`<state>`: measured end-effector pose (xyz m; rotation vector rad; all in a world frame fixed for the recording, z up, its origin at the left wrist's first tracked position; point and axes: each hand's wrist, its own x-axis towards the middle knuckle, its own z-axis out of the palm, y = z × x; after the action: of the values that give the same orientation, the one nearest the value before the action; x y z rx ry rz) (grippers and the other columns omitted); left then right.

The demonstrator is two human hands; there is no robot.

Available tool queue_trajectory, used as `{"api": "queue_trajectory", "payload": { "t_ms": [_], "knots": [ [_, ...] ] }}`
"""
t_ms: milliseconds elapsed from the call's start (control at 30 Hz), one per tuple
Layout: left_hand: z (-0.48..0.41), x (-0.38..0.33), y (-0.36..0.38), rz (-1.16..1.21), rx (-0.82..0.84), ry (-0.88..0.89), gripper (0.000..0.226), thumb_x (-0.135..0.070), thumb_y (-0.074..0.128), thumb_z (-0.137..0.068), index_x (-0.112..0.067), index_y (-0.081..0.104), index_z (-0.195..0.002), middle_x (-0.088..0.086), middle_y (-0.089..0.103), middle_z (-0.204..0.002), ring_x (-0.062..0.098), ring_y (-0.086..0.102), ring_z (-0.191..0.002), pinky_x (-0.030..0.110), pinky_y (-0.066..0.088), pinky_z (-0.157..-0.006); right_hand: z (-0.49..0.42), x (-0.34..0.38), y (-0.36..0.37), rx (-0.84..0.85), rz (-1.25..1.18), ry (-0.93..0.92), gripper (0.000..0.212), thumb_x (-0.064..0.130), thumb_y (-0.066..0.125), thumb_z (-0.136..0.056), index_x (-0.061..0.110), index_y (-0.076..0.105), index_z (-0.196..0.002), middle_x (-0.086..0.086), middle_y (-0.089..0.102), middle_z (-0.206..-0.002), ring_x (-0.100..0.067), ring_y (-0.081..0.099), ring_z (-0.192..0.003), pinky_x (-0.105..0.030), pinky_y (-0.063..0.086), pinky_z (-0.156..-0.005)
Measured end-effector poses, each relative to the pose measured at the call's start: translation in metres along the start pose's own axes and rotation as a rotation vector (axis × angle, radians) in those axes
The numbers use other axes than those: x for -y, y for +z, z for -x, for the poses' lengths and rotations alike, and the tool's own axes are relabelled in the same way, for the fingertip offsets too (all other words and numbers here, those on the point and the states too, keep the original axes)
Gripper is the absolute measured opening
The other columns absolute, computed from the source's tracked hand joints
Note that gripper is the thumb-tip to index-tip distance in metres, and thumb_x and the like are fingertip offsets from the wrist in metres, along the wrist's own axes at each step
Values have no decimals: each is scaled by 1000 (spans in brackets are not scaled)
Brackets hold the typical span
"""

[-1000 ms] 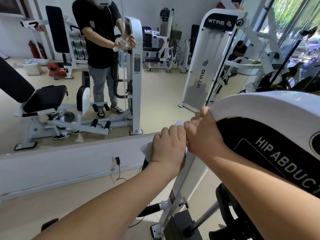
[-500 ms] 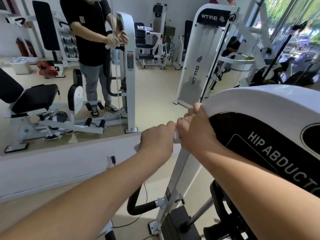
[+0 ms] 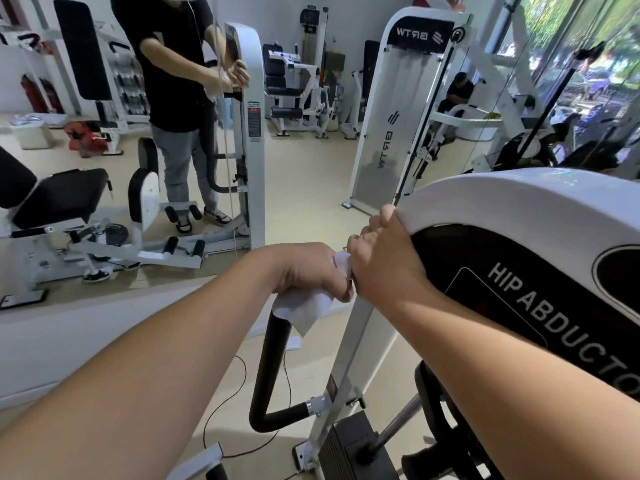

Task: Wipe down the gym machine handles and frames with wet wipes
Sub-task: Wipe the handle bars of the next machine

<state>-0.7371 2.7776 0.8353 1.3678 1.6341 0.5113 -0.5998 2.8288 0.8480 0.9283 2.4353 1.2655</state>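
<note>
Both hands gripping, left hand (image 3: 311, 271) now lower with wet wipe (image 3: 304, 308) atop black handle (image 3: 270, 368), right hand (image 3: 384, 261) still on white frame (image 3: 519, 199)

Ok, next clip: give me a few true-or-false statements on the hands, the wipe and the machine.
1. The left hand holds a white wipe on top of the black handle. True.
2. The right hand hangs free of the machine. False: it grips the edge of the white cover.
3. The machine's panel reads HIP ABDUCTOR. True.
4. The wipe is blue. False: it is white.
5. The black handle is a straight bar. False: it bends at the bottom towards the white frame post.
</note>
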Motion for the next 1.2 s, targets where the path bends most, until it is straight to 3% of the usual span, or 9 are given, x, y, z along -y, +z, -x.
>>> {"api": "queue_trajectory", "payload": {
  "t_ms": [67, 200, 267, 500, 633, 800, 1000, 1067, 1200],
  "knots": [
    [0, 3, 13, -94, -224, 32, 16, -21, 70, -69, -12, 64, -82, -2, 62, -70, 23, 55, -65, 28, 45, -63, 2, -2, -1, 12, -25, -28, 11, 37, 49, -94, 28, 43, -98, 7, 58, -95, -24, 51, -117, -46, 25, -107],
    [15, 36, 68, -531, -990, 118, 19, -18, 66, -82, -22, 54, -95, -7, 52, -78, 27, 46, -67, 31, 30, -57, 2, 0, -2, -29, -39, 22, 3, 30, 52, -89, 27, 53, -90, 6, 60, -83, -23, 53, -100, -45, 28, -104],
    [16, 46, 76, -445, -1110, 150, 24, -16, 71, -80, -23, 58, -99, -5, 55, -78, 27, 46, -65, 30, 30, -57, 3, 2, 0, -40, -52, 28, 4, 30, 52, -89, 27, 52, -87, 5, 63, -83, -23, 53, -96, -45, 28, -103],
    [26, 47, 20, 256, -228, 32, 32, -6, 77, -67, -25, 53, -62, -7, 54, -60, 16, 48, -59, 24, 39, -58, 6, 0, -2, -67, -62, 25, 6, 29, 48, -90, 26, 50, -85, 7, 61, -81, -24, 44, -86, -44, 28, -103],
    [25, 52, 42, 193, -561, 138, 28, -9, 72, -77, -26, 51, -69, -8, 51, -65, 19, 46, -65, 25, 37, -56, 6, 1, -3, -79, -95, 38, 8, 28, 48, -90, 27, 50, -82, 6, 60, -80, -24, 42, -83, -45, 21, -99],
    [24, 67, 95, 153, -1100, 23, 39, -15, 73, -83, -28, 62, -118, -3, 70, -100, 29, 63, -89, 37, 56, -72, 7, -1, -3, -104, -99, 56, 21, 27, 50, -89, 24, 38, -72, 7, 60, -77, -23, 41, -82, -45, 19, -95],
    [31, 62, 79, 115, -902, 13, 29, -16, 65, -86, -31, 56, -110, -4, 63, -87, 28, 62, -83, 36, 54, -67, 5, 1, -3, -67, -123, 44, 8, 28, 53, -86, 28, 49, -79, 7, 63, -78, -22, 44, -86, -44, 19, -101],
    [34, 47, 70, -78, -857, 43, 7, -29, 55, -97, -24, 49, -96, -2, 57, -80, 29, 56, -76, 35, 43, -60, 4, 0, -1, -53, -114, 39, 5, 29, 53, -86, 27, 50, -82, 6, 62, -80, -22, 49, -90, -44, 24, -103],
    [22, -4, 53, -497, -709, -41, 9, -26, 52, -97, -19, 47, -100, 2, 61, -97, 33, 58, -89, 34, 38, -68, 5, 0, -4, -13, -83, 27, 5, 33, 49, -89, 28, 49, -86, 8, 63, -87, -21, 53, -101, -44, 22, -101]
  ]
}}
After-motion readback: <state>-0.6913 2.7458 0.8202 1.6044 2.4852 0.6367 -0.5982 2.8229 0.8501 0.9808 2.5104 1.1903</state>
